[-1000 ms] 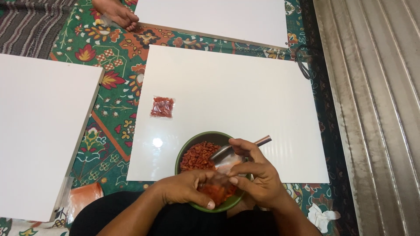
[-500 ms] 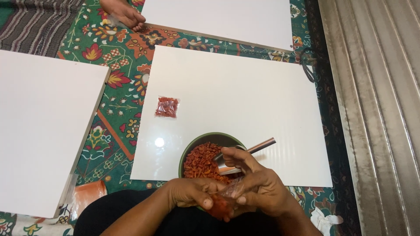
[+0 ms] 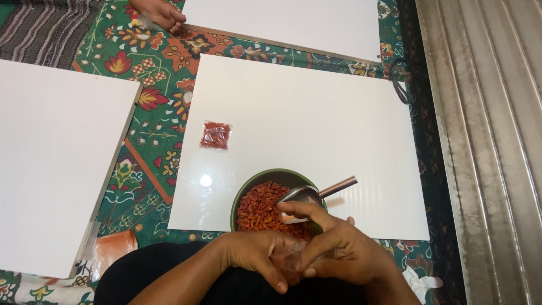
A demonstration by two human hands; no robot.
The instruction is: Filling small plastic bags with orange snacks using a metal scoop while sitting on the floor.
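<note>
My left hand [image 3: 257, 257] and my right hand [image 3: 339, 248] meet at the bottom centre, fingers pinched together on a small clear plastic pouch [image 3: 293, 255] with red bits inside, mostly hidden by the fingers. Just beyond them stands a green bowl [image 3: 244, 189] full of small red-orange pieces [image 3: 259, 209]. A metal scoop [image 3: 316, 192] rests in the bowl, its handle pointing right. A filled, flat pouch of red pieces [image 3: 215, 135] lies on the white board [image 3: 316, 124] to the upper left of the bowl.
White boards lie at the left [image 3: 51, 164] and at the top [image 3: 282, 22] on a patterned green cloth [image 3: 152, 164]. Another person's hand [image 3: 158, 12] shows at the top edge. An orange packet [image 3: 113, 248] and crumpled white paper [image 3: 420, 279] lie low; a corrugated metal shutter [image 3: 485, 147] is at the right.
Both hands drew the small pouch back from over the bowl towards my body and closed more tightly round it. The scoop stays in the bowl.
</note>
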